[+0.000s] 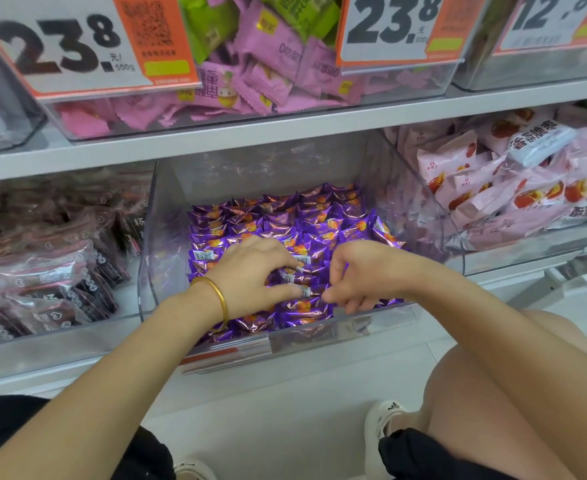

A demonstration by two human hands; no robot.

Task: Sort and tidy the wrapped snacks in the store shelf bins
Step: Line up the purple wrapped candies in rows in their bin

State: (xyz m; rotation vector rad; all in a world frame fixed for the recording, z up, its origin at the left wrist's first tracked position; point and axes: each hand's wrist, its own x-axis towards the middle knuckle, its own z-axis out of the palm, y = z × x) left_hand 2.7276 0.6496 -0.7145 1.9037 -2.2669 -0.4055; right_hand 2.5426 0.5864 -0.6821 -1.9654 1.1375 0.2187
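Observation:
Several purple foil-wrapped snacks (306,216) lie in neat rows inside a clear plastic bin (423,216) on the lower shelf. My left hand (254,271), with a gold bangle on the wrist, reaches into the front of the bin; its fingers curl around a few purple packets (300,276) turned barcode side up. My right hand (358,275) hovers just right of them with its fingers curled downward, the tips touching a wrapper near the bin's front wall. Whether it pinches that wrapper is not clear.
A bin of dark brown packets (43,271) stands to the left, a bin of pale pink packets (513,188) to the right. On the upper shelf are bins of pink and green snacks (268,64) behind price cards (77,46). My knees (493,393) are in front.

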